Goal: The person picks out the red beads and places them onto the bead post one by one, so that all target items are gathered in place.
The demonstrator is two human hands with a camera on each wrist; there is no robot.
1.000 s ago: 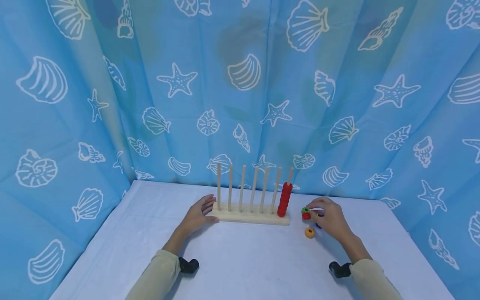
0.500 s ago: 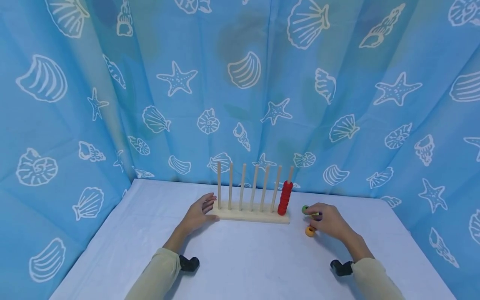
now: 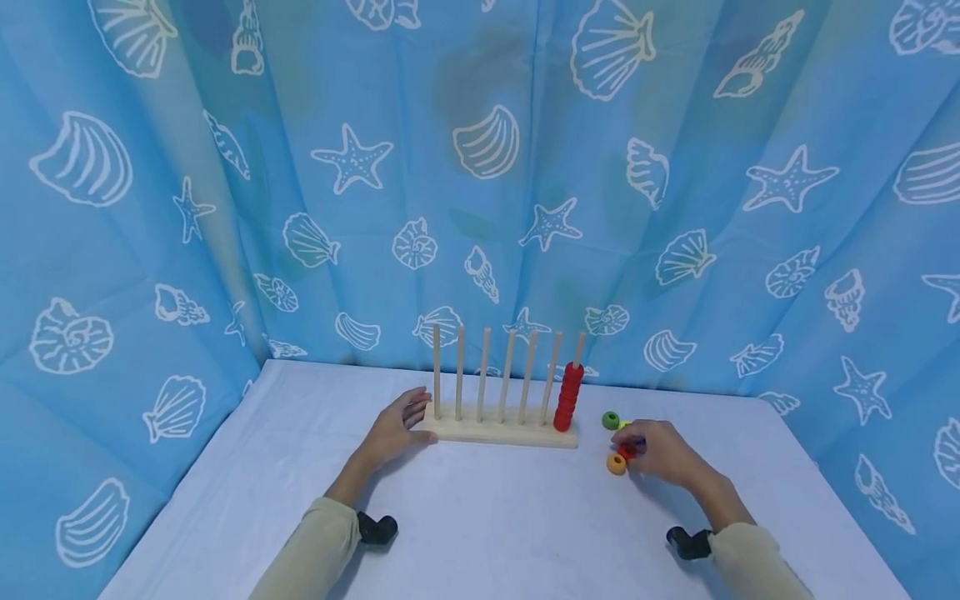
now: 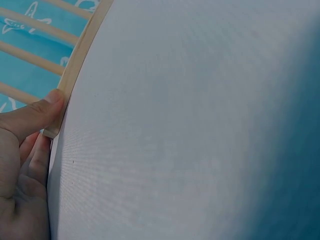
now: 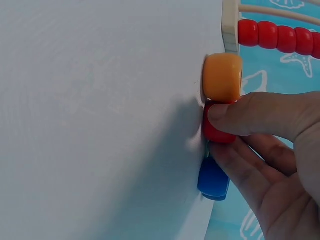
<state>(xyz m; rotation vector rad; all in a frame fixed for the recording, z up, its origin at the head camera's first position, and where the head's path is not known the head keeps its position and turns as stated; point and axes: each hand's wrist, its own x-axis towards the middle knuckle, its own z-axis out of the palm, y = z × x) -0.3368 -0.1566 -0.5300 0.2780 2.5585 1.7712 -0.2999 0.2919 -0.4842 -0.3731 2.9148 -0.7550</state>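
A wooden peg rack [image 3: 495, 432] with several upright pegs stands on the white-covered table. A stack of red beads [image 3: 568, 398] fills most of its rightmost peg; the others are bare. My left hand [image 3: 395, 428] holds the rack's left end, thumb [image 4: 52, 97] along the near edge and fingers behind. Right of the rack, my right hand [image 3: 663, 454] pinches a loose red bead [image 5: 220, 136] between thumb and fingers. This bead sits right beside an orange bead [image 3: 616, 464]. In the right wrist view, a blue bead [image 5: 214, 180] lies on the other side, near the fingers.
A green bead [image 3: 611, 420] and a partly hidden yellow bead [image 3: 625, 425] lie beyond my right hand. Behind the table hangs a blue curtain [image 3: 420, 283] with white shell prints. Black wrist mounts [image 3: 377, 529] stick out from both sleeves.
My right hand has shifted slightly toward the near side. The loose red bead, beside the green one a second ago, is now next to the orange bead. My left hand stays on the rack.
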